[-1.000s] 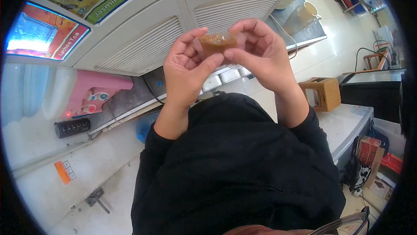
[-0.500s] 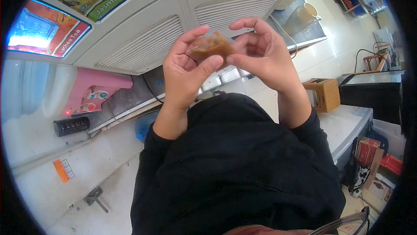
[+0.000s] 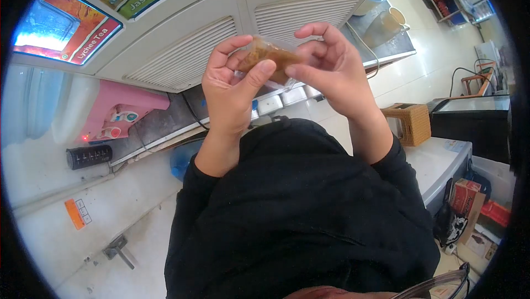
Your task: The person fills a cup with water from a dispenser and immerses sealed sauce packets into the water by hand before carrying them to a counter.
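Observation:
A small clear plastic packet [image 3: 274, 55] with brown-orange contents is held up in front of my chest. My left hand [image 3: 227, 83] grips its left side, thumb across the front and fingers behind. At the packet's right end, the thumb of my right hand [image 3: 338, 72] presses on it. That hand's index finger is raised and curved, apart from the packet, while its other fingers curl behind and are partly hidden. What exactly fills the packet is not clear.
A large drink dispenser with louvred panels [image 3: 185, 50] stands ahead, bearing Lychee Tea and Jasmine Tea labels. To the left are a pink appliance [image 3: 127, 106] and a black cup [image 3: 89, 157]. A woven basket [image 3: 411, 124] rests on a white surface at right; a pitcher [image 3: 386, 25] stands beyond.
The packet has tilted so more of its face shows, with its clear lower edge now visible. My left hand has shifted slightly left; my right thumb stays at the packet.

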Demonstrator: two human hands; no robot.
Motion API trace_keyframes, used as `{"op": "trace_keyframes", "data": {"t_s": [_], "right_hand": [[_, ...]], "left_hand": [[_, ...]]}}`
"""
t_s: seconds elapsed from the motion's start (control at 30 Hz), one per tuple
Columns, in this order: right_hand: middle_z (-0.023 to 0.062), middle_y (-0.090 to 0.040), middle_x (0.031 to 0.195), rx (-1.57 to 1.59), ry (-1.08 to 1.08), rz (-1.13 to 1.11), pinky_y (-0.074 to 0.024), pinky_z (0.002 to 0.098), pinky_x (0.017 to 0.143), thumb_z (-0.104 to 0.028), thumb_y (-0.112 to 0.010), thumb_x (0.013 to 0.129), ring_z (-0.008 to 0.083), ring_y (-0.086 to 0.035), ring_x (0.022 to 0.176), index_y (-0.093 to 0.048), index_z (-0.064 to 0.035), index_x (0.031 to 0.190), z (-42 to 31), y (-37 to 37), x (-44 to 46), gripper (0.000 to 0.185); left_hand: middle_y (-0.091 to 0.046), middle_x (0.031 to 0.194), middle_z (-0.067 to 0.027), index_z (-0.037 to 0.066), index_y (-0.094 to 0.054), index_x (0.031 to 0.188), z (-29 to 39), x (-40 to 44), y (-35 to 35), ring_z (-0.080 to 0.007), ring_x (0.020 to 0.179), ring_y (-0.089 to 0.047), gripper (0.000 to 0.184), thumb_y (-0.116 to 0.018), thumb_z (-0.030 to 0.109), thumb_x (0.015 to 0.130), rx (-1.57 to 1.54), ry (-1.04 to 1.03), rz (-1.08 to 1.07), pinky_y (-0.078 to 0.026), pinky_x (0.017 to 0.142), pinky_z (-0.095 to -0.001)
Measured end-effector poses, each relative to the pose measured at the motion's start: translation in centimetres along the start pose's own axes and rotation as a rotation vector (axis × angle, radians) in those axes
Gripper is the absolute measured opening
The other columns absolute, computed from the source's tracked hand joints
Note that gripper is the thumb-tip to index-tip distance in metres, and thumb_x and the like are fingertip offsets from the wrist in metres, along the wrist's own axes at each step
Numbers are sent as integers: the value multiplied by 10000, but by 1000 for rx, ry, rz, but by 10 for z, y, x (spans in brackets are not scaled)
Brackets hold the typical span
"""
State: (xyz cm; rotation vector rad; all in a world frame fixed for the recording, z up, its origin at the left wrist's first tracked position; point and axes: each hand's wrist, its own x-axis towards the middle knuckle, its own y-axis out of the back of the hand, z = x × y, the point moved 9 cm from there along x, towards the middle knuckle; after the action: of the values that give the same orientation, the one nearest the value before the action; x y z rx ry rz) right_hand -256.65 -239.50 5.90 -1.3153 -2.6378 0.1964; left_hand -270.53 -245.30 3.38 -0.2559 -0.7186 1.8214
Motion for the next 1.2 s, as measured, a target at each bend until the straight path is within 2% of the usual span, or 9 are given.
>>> {"op": "trace_keyframes", "data": {"t_s": [0.2,0.3,0.43,0.53,0.57,0.8,1.03,1.13,1.2], "right_hand": [[46,-639,840,0,82,73,-517,211,645,-22,-732,776,79,-606,717,-519,-5,1117,-9,4,4,402],[56,-658,910,-44,-89,30,-501,233,794,-20,-719,788,104,-621,832,-593,-7,1024,11,8,4,267],[82,-692,827,-287,103,161,-517,253,675,-100,-698,823,133,-654,754,-676,4,951,14,31,17,166],[88,-689,809,-790,25,89,-505,276,701,-55,-669,822,148,-647,758,-683,24,916,30,36,30,124],[168,-668,754,-965,19,82,-518,353,684,-149,-657,780,264,-672,733,-705,-39,894,34,33,34,165],[130,-676,774,-1330,-9,-253,-510,404,668,-250,-652,769,331,-647,717,-724,-134,875,129,8,59,173],[142,-693,845,-1617,-179,-415,-550,414,622,-161,-671,684,312,-687,796,-719,-88,767,167,-9,67,121],[99,-697,831,-1773,-281,-480,-541,381,646,-227,-653,712,278,-685,776,-731,-178,769,181,-11,71,108],[107,-699,867,-1820,-321,-531,-547,379,661,-226,-641,724,282,-689,803,-732,-147,807,187,-12,75,147]], "left_hand": [[-649,1079,-136,30,-475,1224,-7,-1,9,-168,953,-641,382,-611,-17,870,-8,15,-2,-557,750,-266],[-641,1099,-139,26,-463,1245,-12,0,13,-182,974,-635,391,-600,-9,880,20,54,4,-556,768,-281],[-568,1219,-152,20,-454,1262,-12,3,26,-218,1064,-590,373,-580,70,915,152,-21,80,-523,865,-343],[-513,1279,-146,18,-457,1261,-7,0,48,-231,1111,-553,353,-554,129,941,252,-73,140,-490,917,-376],[-497,1294,-143,17,-459,1260,-6,-1,55,-233,1122,-542,348,-544,147,948,281,-72,153,-480,931,-384],[-554,1211,-121,16,-517,1194,-18,-12,76,-201,1055,-576,276,-538,147,952,299,-22,183,-508,882,-354],[-572,1193,-118,19,-535,1177,-27,-18,87,-187,1030,-587,267,-546,165,954,325,8,198,-516,862,-345],[-573,1194,-117,19,-537,1176,-28,-20,92,-187,1032,-587,267,-544,169,956,328,9,200,-514,860,-343],[-574,1192,-117,18,-537,1175,-31,-19,93,-187,1033,-587,267,-541,172,957,325,15,195,-514,857,-343]]}}
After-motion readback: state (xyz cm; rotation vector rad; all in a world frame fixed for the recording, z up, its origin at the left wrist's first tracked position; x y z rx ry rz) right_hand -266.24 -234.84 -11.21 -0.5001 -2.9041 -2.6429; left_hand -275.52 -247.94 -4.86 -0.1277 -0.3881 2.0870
